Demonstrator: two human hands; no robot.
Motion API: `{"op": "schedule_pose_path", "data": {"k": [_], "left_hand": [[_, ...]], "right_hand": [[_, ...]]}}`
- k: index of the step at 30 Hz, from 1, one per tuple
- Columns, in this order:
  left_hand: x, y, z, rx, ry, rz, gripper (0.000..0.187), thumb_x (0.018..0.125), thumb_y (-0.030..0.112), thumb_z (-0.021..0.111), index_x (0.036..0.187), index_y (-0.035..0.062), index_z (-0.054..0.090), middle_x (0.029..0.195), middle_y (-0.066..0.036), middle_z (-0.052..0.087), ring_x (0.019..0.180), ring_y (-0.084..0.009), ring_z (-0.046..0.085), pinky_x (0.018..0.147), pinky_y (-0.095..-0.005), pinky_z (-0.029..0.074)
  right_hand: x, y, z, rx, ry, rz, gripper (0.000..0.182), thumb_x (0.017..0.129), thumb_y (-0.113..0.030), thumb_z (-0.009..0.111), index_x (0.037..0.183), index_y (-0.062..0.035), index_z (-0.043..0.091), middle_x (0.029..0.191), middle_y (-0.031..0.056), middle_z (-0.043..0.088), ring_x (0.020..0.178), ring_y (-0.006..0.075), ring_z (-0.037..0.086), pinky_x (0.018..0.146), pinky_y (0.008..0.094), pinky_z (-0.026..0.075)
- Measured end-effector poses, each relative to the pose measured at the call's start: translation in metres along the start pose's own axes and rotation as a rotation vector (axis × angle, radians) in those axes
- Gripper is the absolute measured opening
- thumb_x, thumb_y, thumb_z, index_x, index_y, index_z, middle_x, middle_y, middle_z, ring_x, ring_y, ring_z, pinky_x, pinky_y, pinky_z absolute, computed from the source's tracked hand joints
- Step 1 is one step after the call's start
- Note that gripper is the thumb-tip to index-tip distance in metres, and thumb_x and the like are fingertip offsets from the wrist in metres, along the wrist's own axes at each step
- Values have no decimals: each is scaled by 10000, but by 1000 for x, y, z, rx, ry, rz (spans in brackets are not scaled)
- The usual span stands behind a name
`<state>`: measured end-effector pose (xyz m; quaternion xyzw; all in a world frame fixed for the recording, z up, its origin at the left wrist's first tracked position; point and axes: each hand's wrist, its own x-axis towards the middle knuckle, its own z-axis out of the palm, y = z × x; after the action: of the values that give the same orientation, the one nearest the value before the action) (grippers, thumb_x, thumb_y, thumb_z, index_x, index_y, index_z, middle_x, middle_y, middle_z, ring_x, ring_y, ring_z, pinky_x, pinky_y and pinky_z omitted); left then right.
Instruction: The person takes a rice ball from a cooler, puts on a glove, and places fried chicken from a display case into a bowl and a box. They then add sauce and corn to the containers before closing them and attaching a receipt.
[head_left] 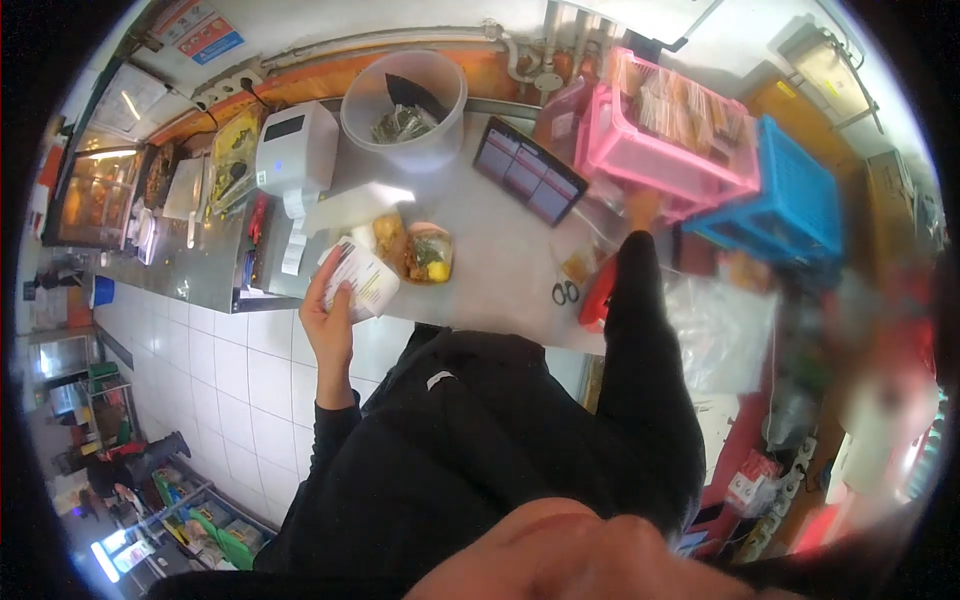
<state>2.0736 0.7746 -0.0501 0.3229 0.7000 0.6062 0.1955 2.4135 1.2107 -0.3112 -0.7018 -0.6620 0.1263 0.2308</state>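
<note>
My left hand is closed on a white printed card or label, thumb on its face. Just past it on the steel counter sits an open takeaway box with food, including something yellow; brown food lies beside it. My right arm stretches forward, and my right hand is at the lower front of the pink basket. Its fingers are hidden there, so I cannot see whether they hold anything. Black-handled scissors and a red object lie near my right forearm.
A label printer with a hanging paper strip stands left of a clear plastic bucket. A tablet leans at the back. A blue crate and clear plastic bags are on the right.
</note>
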Motion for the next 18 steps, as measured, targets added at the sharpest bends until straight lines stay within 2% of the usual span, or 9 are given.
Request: {"op": "schedule_pose_path", "data": {"k": [1,3,7,9,10,12,13,16,18], "left_hand": [[-1,-4,-2,-26,15,-26,439,815,-85,468,1240,-8,545,1254,-127,554,1165,-193,505,1000,-291,354],[-3,-9,-4,-60,32,-56,439,812,-85,466,1237,-8,546,1254,-127,555,1164,-193,506,999,-291,355],[-4,-12,0,-78,6,-84,445,807,-88,464,1237,-5,548,1248,-127,557,1155,-190,511,996,-287,357],[0,-10,4,-76,-7,-74,450,806,-90,463,1240,-4,546,1244,-128,559,1151,-189,513,994,-287,360],[0,-9,5,-55,-22,-69,452,807,-91,464,1242,-2,545,1242,-130,558,1147,-190,515,991,-286,364],[-2,-7,6,-18,-42,-70,454,807,-92,465,1244,-1,544,1240,-131,557,1143,-191,517,987,-285,367],[-2,-7,7,-29,-49,-82,455,808,-93,467,1247,0,541,1241,-132,555,1143,-192,516,986,-286,370],[-5,-8,7,-32,-59,-110,454,811,-93,470,1251,-1,536,1247,-132,547,1144,-192,514,984,-288,374],[-6,-8,8,-34,-65,-140,459,809,-97,466,1253,-3,533,1253,-133,542,1149,-193,512,987,-291,373]], "right_hand": [[7,13,15,-2,-2,-2,392,763,-385,662,980,-59,670,1040,183,645,977,366,608,875,438,461],[31,57,55,-10,194,-229,404,767,-380,651,1034,-77,662,1108,206,613,1040,362,578,902,427,444],[39,64,44,70,91,-265,439,763,-361,650,1104,-85,640,1176,208,579,1112,363,536,928,406,432],[36,36,22,-206,-63,-129,466,757,-348,651,1156,-109,614,1187,199,577,1106,362,541,917,405,442],[39,35,29,-197,-61,-126,466,757,-348,651,1156,-109,614,1187,199,577,1106,362,541,917,405,442],[34,40,54,-128,177,-46,487,730,-346,676,1159,-127,604,1136,185,608,1074,346,564,902,423,450],[25,19,32,-130,20,71,479,696,-330,713,1121,-132,616,1094,173,626,1015,349,592,851,426,479],[19,16,31,14,106,119,438,666,-295,742,1052,-112,645,1050,168,641,955,365,613,805,416,502],[22,26,43,27,186,4,381,662,-248,738,993,-74,658,998,181,652,904,361,631,765,405,515]]}}
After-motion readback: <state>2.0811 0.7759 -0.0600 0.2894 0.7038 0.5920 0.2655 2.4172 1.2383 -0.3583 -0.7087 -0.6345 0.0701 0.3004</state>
